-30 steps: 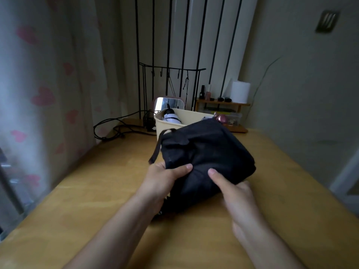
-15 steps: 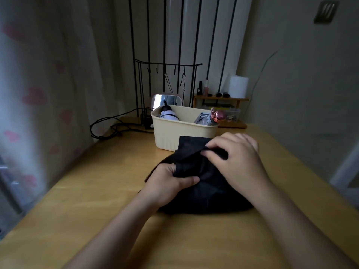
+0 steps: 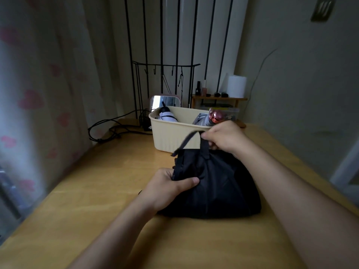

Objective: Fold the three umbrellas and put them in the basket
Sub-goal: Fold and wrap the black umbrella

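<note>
Wooden table (image 3: 97, 191) with a bundled black umbrella (image 3: 219, 187) lying just before a cream basket (image 3: 171, 134). Left hand (image 3: 167, 189) grips the umbrella's fabric edge; right hand (image 3: 225, 136) pinches its raised strap (image 3: 205, 148).

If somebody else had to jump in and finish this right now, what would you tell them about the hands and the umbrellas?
Left hand: grips the bunched canopy of the black umbrella, which lies on the table in front of the basket.
Right hand: pinches the umbrella's strap, pulled up above the bundle.
Done: two folded umbrellas are in the basket, the white-and-black umbrella on the left and the grey umbrella with a pink end on the right.
Left: probably wrap and fasten the strap, then put the black umbrella in the basket.
</note>
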